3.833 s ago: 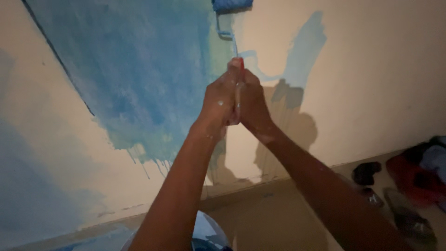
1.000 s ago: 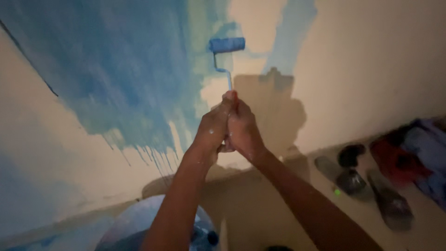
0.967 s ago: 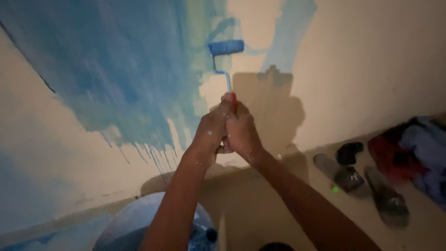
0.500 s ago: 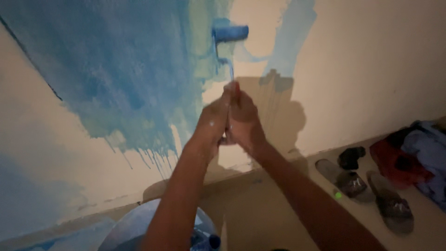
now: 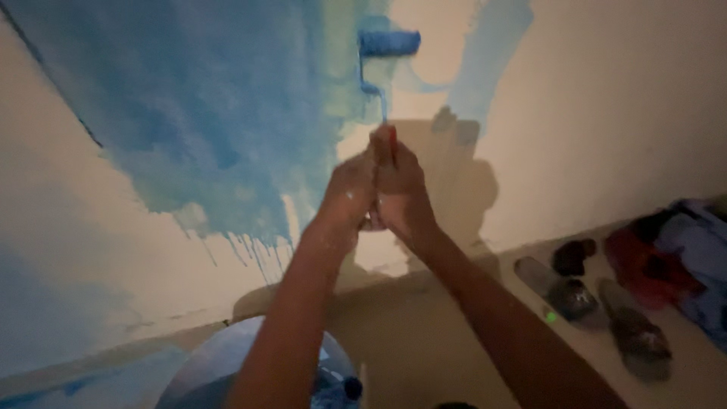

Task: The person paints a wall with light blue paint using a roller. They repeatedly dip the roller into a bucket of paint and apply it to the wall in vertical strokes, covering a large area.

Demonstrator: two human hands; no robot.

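1. Bucket (image 5: 227, 371): round, pale blue, at the bottom edge of the view, close to the wall's foot and partly hidden behind the left forearm. Inside, dark blue paint and a small dark round object; nothing more can be made out.
2. Paint roller (image 5: 388, 42): blue-soaked sleeve on a thin bent frame, pressed flat against the wall near the top of the view, at the right border of the painted patch. Its red handle runs down into both hands.
3. Left hand (image 5: 347, 193): clenched around the roller handle, speckled with pale paint, pressed against the other hand.
4. Right hand (image 5: 397, 185): clenched around the same handle, just beside and slightly above the left, the red tip showing over the fingers.
5. Wall (image 5: 628, 113): cream, with a broad blue area on the left half, drips trailing from its lower edge, and a lighter blue stripe at upper right. The hands' shadow falls on the bare part.
6. Floor (image 5: 424, 341): beige, meeting the wall along a slanted line.
7. Sandals (image 5: 598, 310): dark pair lying on the floor at right, well apart from the bucket.
8. Clothes (image 5: 674, 257): red and blue heap against the wall, beside the sandals.
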